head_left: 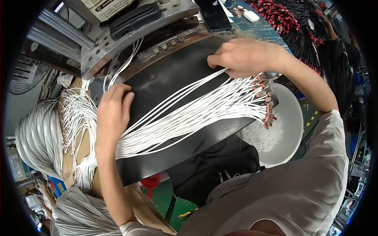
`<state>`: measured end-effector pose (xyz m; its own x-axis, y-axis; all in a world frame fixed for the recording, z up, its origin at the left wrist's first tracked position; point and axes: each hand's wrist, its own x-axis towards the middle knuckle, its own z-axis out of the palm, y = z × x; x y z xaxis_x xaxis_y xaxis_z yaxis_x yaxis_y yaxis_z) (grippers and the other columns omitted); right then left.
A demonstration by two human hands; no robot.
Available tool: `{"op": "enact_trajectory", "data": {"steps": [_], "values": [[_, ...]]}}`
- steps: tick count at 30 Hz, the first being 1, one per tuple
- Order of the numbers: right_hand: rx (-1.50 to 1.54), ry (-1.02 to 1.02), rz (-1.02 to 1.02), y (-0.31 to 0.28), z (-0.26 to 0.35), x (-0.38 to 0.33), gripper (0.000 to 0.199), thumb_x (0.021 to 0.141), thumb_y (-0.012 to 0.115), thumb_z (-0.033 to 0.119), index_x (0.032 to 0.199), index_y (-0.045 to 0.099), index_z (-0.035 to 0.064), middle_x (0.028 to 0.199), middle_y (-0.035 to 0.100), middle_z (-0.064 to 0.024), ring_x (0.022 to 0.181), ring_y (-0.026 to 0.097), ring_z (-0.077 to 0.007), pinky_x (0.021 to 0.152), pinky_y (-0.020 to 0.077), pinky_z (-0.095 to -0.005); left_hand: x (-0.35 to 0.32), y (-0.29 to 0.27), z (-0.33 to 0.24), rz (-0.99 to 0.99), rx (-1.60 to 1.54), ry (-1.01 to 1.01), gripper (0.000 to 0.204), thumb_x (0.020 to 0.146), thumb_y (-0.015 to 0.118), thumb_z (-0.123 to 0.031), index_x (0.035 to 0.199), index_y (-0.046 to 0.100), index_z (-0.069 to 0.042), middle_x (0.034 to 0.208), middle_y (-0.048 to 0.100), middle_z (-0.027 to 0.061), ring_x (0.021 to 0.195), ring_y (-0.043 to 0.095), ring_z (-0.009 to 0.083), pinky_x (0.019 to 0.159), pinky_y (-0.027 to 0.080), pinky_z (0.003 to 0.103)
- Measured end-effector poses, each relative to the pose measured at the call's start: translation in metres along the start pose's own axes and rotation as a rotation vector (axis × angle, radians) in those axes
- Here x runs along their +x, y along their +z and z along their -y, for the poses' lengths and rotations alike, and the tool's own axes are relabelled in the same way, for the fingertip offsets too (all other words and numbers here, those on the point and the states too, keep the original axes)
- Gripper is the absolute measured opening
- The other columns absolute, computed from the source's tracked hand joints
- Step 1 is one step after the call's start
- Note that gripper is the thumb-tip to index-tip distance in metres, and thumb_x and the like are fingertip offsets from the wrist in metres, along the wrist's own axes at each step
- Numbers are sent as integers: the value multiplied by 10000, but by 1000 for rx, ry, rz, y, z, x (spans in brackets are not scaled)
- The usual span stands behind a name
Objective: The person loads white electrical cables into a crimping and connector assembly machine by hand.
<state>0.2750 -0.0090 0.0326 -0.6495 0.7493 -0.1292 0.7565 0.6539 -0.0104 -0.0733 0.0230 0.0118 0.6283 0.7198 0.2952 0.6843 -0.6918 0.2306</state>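
Note:
A flat bundle of white cables [177, 120] lies across a dark machine plate [157, 84]. The cables' right ends carry metal connectors [267, 104] with orange-red parts. At the upper right of the bundle, my right hand [252, 57] is closed on a few white cables, which run taut from its fingertips down to the left. My left hand [112, 114] rests over the left part of the cables. Its fingers are bent and its thumb stands apart from them, with a gap between. Several loose white cables [130, 59] come down behind the left hand from the machine.
A metal press frame [173, 15] with thick rods [59, 27] stands behind the plate. Coiled white cables [39, 137] hang at the left. A grey tub [291, 118] with white scraps sits right. A phone [212, 15] and red-ended black cables [279, 19] lie at the back right.

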Motion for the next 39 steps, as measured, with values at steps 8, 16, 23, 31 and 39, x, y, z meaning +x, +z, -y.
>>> {"op": "enact_trajectory", "data": {"steps": [8,16,23,31,39], "values": [[198,49,-74,-12,-23,3,108,823,576,60,903,597,-9,829,620,-155,792,614,-388,704,493,-454,-14,-10,-36,350,-336,-22,240,878,700,-139,1025,631,37,799,616,171,710,589,395,698,488,437],[1129,-45,-35,-2,6,32,312,1029,529,276,1066,648,-9,702,632,-48,688,631,-196,676,479,-349,-34,8,-11,-132,-716,-315,190,990,617,-177,982,642,11,697,554,27,559,493,129,517,377,256],[1164,292,4,-39,7,12,306,1027,562,292,1065,656,3,726,604,17,651,565,-50,562,432,-209,-19,-29,8,-52,-1333,-573,199,1022,567,-167,1030,650,14,709,539,-16,543,389,18,478,282,173],[1164,397,147,-24,-65,-48,257,966,668,200,1111,687,-11,783,644,-4,643,570,-54,531,431,-192,55,16,-54,753,-1335,-240,287,993,620,-198,1131,654,51,753,617,6,581,435,33,516,340,192],[1113,200,86,-11,-69,-19,440,963,661,351,1202,663,-19,927,689,-60,811,622,-103,702,503,-259,71,71,-144,540,-1768,-428,279,1020,583,-201,1136,615,51,950,648,65,649,488,54,579,419,222]]}}
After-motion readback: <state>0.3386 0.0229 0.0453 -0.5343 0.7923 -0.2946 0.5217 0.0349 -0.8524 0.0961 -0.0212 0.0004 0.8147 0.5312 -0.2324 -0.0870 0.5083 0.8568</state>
